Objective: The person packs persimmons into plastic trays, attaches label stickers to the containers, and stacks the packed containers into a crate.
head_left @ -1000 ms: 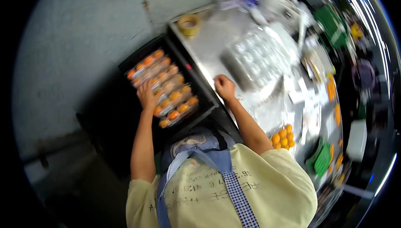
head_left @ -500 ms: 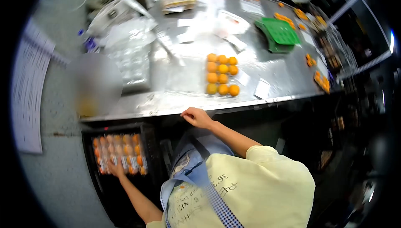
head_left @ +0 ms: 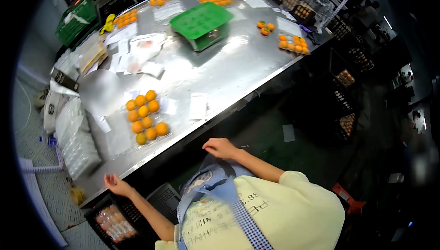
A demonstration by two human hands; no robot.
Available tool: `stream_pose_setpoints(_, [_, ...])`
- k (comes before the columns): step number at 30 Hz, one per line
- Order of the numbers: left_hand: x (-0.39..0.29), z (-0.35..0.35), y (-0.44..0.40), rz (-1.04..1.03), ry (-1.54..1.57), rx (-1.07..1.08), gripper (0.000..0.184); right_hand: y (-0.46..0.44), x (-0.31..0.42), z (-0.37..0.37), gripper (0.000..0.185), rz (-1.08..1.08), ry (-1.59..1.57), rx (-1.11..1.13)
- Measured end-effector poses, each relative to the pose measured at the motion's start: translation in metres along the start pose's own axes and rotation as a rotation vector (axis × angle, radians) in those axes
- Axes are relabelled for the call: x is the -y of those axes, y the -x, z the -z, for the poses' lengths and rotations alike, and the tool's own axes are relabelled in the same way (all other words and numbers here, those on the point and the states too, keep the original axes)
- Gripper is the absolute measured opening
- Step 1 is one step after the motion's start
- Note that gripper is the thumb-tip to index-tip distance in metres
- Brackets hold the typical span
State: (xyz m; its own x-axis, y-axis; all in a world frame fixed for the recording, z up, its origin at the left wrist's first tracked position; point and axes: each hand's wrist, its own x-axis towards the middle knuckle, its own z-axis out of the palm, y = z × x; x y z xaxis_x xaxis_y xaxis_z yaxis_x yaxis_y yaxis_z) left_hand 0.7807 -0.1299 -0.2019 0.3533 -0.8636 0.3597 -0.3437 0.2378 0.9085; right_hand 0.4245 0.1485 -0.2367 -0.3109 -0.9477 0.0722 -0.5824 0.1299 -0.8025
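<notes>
My left hand is raised by the front edge of the metal table, above a black crate. Its fingers are loosely apart and hold nothing. In the crate lies a clear pack of orange fruits. My right hand hovers in front of the table edge, fingers relaxed and slightly bent, with nothing visible in it. On the table beyond both hands sits a clear tray of orange fruits, several in rows. White paper slips lie to its right.
Stacked clear plastic trays stand at the table's left end, near a yellow tape roll. A green tray rests mid-table. More fruit packs lie along the far side. Black crates are stacked at right.
My left hand has left the fruit pack in the crate and risen to the table edge. My right hand stays in front of the table. The view has turned right.
</notes>
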Motion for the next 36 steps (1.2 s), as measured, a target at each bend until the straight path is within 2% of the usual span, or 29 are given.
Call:
stream_pose_setpoints(3, [-0.038,-0.093,0.055,0.018,0.162,0.163,0.035,0.037,-0.057,0.069,0.015,-0.133,0.047,-0.144])
stream_pose_setpoints(7, [-0.066,-0.164,0.108,0.049,0.212,0.325,0.033,0.065,-0.095,0.141,0.013,-0.331,0.085,-0.222])
stream_pose_setpoints(9, [-0.062,-0.197,0.127,0.049,0.312,0.389,0.033,0.072,-0.108,0.162,0.012,-0.324,0.063,-0.339])
stream_pose_setpoints(10, [-0.048,-0.214,0.134,-0.030,0.308,0.411,0.033,0.073,-0.120,0.167,0.012,-0.287,0.068,-0.410])
stream_pose_setpoints(11, [-0.068,-0.226,0.148,0.101,0.400,0.489,0.033,0.073,-0.129,0.174,0.012,-0.295,0.060,-0.452])
stream_pose_setpoints(14, [-0.109,-0.268,0.171,0.084,0.260,0.609,0.032,0.061,-0.137,0.198,0.013,-0.402,-0.006,-0.485])
stream_pose_setpoints(18, [-0.145,-0.339,0.199,0.084,0.309,0.755,0.032,0.031,-0.143,0.228,0.014,-0.453,-0.072,-0.489])
stream_pose_setpoints(23, [-0.188,-0.451,0.262,0.217,0.383,1.040,0.031,0.005,-0.158,0.300,0.013,-0.414,-0.002,-0.572])
stream_pose_setpoints(29, [-0.269,-0.535,0.362,0.209,0.315,1.494,0.030,0.010,-0.238,0.387,0.014,-0.527,-0.293,-0.844])
stream_pose_setpoints(31, [-0.285,-0.557,0.393,0.154,0.231,1.575,0.029,0.011,-0.260,0.429,0.015,-0.514,-0.346,-0.905])
stream_pose_setpoints(33, [-0.287,-0.580,0.423,0.100,0.162,1.615,0.030,0.011,-0.293,0.475,0.014,-0.542,-0.284,-0.913])
stream_pose_setpoints(35, [-0.285,-0.607,0.455,0.006,0.102,1.633,0.031,0.008,-0.338,0.520,0.015,-0.476,-0.225,-0.981])
stream_pose_setpoints(36, [-0.286,-0.619,0.471,0.034,0.112,1.621,0.032,0.003,-0.359,0.544,0.016,-0.496,-0.208,-1.022])
